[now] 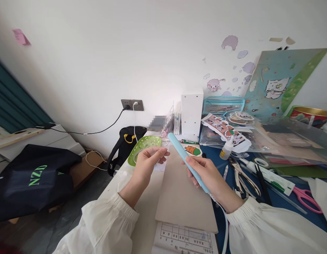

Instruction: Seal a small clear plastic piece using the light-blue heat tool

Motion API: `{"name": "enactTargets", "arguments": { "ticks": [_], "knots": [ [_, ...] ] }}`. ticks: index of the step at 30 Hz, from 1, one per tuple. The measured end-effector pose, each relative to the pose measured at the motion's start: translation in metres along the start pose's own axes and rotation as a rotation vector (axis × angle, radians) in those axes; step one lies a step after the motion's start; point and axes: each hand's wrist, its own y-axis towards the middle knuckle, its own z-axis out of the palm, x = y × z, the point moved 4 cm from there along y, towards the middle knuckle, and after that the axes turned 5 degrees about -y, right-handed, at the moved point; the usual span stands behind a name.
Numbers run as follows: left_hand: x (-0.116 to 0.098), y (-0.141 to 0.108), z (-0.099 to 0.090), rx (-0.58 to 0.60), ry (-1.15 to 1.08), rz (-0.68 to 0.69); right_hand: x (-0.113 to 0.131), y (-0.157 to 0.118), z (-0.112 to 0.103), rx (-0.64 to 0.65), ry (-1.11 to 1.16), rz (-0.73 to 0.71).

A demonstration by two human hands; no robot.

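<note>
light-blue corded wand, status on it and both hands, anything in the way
Right hand gripping light-blue corded wand. Left hand raised opposite, hold unclear. White cord beside right sleeve, possible snag.

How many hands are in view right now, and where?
2: the left hand, fingers curled, overlapping the green dish in this view, and the right hand, wrapped around the light blue tool. No others show.
</note>
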Motion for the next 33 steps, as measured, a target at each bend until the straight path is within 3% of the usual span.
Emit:
{"name": "enactTargets", "arguments": {
  "ticks": [6, 9, 14, 17, 24, 33],
  "knots": [
    [-0.001, -0.001, 0.0, -0.013, 0.027, 0.01, 0.002, -0.001, 0.001, 0.015, -0.078, -0.017],
    [-0.001, -0.002, 0.0, -0.029, 0.042, 0.013, 0.007, -0.004, 0.0, -0.054, -0.392, -0.112],
    [0.001, -0.003, 0.0, -0.064, 0.056, 0.021, 0.014, -0.01, 0.001, -0.364, -1.037, -0.358],
    [0.001, -0.003, 0.0, -0.081, 0.053, 0.031, 0.014, -0.011, 0.007, -0.407, -1.244, -0.44],
    [0.001, -0.004, 0.0, -0.084, 0.047, 0.036, 0.013, -0.012, 0.014, -0.437, -1.439, -0.416],
    [0.004, -0.005, 0.0, -0.064, 0.024, -0.007, 0.01, -0.012, 0.017, -0.443, -1.479, -0.373]
  ]
}}
